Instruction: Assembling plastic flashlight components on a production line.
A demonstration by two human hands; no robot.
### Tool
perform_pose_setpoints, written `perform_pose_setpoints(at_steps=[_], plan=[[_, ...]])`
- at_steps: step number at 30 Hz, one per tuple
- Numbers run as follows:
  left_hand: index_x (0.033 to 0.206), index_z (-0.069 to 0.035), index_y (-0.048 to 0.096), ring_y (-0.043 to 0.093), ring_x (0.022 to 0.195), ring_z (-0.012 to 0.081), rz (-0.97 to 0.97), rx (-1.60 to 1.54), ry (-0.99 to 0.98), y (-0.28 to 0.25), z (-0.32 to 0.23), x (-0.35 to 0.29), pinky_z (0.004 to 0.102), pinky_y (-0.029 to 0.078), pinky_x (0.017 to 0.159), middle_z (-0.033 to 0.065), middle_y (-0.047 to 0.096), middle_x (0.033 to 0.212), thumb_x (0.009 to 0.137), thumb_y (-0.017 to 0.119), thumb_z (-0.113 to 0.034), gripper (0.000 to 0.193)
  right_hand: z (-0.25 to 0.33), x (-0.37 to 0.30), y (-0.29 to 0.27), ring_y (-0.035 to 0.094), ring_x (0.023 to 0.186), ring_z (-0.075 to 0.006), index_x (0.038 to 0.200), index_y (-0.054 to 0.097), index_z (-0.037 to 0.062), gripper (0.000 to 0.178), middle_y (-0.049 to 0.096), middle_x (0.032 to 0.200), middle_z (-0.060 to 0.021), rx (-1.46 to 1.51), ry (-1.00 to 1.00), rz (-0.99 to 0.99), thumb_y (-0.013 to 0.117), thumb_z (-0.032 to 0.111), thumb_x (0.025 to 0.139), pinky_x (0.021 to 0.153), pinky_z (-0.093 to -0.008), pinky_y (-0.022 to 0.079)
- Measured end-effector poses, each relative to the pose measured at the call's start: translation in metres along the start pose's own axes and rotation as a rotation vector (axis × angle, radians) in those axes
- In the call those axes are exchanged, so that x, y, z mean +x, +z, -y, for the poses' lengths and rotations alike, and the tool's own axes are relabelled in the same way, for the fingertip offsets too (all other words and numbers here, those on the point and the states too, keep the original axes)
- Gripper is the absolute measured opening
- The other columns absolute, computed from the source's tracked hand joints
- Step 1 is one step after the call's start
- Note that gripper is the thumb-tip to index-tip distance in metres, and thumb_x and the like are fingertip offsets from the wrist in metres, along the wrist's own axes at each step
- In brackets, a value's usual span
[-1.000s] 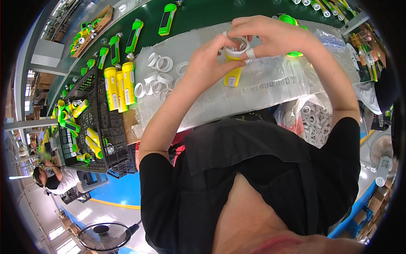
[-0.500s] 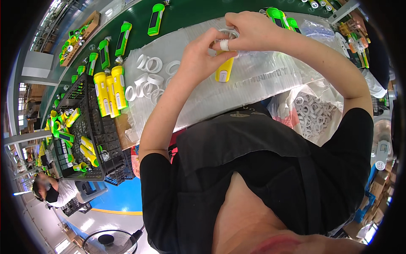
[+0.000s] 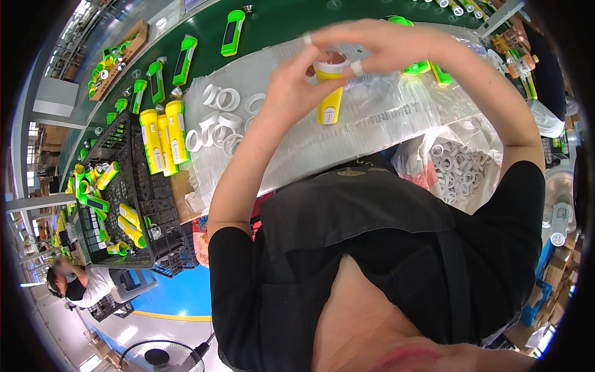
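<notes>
Dark green work surface [image 3: 291, 28] curves across the top of the frame, with a pale plastic sheet [image 3: 384, 118] spread over its near part. Near the top centre, above the sheet, a yellow flashlight [image 3: 329, 111] stands almost upright, its wide head uppermost and a white ring [image 3: 334, 67] around that head. The person's left hand [image 3: 299, 87] grips it just below the ring, thumb across the front and fingers behind. The right hand [image 3: 385, 48], partly blurred, arches over the head with thumb and fingers spread wide, white wraps on two digits; whether it touches the ring cannot be told.

Loose white rings [image 3: 230, 119] lie on the sheet left of centre. Further left, three yellow flashlights [image 3: 164, 139] lean together beside a black crate [image 3: 155, 204] that holds more yellow and green ones. Green flashlights [image 3: 185, 61] with dark panels line the upper left. At centre right, an open bag [image 3: 496, 133] is heaped with white rings. Another person [image 3: 96, 286] sits at the lower left, above a fan [image 3: 158, 356].
</notes>
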State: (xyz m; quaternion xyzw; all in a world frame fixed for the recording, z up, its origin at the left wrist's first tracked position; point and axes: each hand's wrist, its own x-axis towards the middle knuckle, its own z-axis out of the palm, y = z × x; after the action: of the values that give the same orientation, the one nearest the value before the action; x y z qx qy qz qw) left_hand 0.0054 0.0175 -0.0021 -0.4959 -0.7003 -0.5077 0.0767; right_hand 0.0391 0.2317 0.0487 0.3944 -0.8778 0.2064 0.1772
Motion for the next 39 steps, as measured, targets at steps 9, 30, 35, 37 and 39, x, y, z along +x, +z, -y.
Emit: perform_pose_setpoints(at_steps=[9, 30, 35, 37, 39], plan=[[0.096, -0.011, 0.058, 0.067, 0.075, 0.0213, -0.023, 0.007, 0.048, -0.003, -0.002, -0.001, 0.033, 0.052, 0.062, 0.0039, 0.068, 0.086, 0.07, 0.085, -0.02, 0.038, 0.028, 0.019, -0.006, 0.063, 0.072, -0.0306, 0.086, 0.059, 0.0021, 0.061, 0.061, 0.072, -0.0142, 0.209, 0.308, 0.16, 0.075, 0.058, 0.067, 0.062, -0.0378, 0.047], [0.098, -0.009, 0.059, 0.064, 0.078, 0.0193, -0.018, 0.099, 0.027, 0.002, -0.006, -0.01, 0.0293, 0.05, 0.064, 0.0035, 0.071, 0.095, 0.072, 0.084, -0.018, 0.037, 0.044, 0.023, -0.008, 0.063, 0.088, -0.0251, 0.103, 0.062, 0.0021, 0.042, 0.063, 0.096, -0.0126, 0.011, 0.505, 0.397, 0.075, 0.032, 0.077, 0.073, -0.0378, 0.05], [0.098, -0.008, 0.059, 0.064, 0.078, 0.0186, 0.009, 0.098, -0.09, 0.001, -0.008, -0.008, 0.0294, 0.051, 0.068, 0.0026, 0.071, 0.094, 0.072, 0.084, -0.017, 0.037, 0.049, 0.039, -0.016, 0.064, 0.079, -0.0297, 0.097, 0.061, -0.0011, 0.058, 0.064, 0.086, -0.0161, -0.271, 0.752, 0.396, 0.073, 0.049, 0.069, 0.069, -0.0394, 0.051], [0.098, -0.008, 0.059, 0.064, 0.078, 0.0183, -0.017, 0.057, -0.062, 0.001, -0.006, -0.008, 0.0297, 0.052, 0.069, 0.0026, 0.071, 0.094, 0.072, 0.084, -0.017, 0.037, 0.047, 0.019, -0.021, 0.063, 0.084, -0.0298, 0.111, 0.057, 0.003, 0.059, 0.061, 0.102, -0.0158, -0.123, 0.508, 0.232, 0.076, 0.043, 0.073, 0.075, -0.0396, 0.051], [0.098, -0.008, 0.059, 0.065, 0.079, 0.018, -0.037, 0.009, -0.033, 0.002, -0.006, -0.005, 0.03, 0.052, 0.07, 0.0027, 0.071, 0.095, 0.072, 0.084, -0.017, 0.037, 0.026, 0.008, -0.016, 0.063, 0.081, -0.0268, 0.112, 0.057, 0.0039, 0.057, 0.06, 0.104, -0.0146, 0.027, 0.228, 0.333, 0.074, 0.045, 0.077, 0.073, -0.0383, 0.051]])
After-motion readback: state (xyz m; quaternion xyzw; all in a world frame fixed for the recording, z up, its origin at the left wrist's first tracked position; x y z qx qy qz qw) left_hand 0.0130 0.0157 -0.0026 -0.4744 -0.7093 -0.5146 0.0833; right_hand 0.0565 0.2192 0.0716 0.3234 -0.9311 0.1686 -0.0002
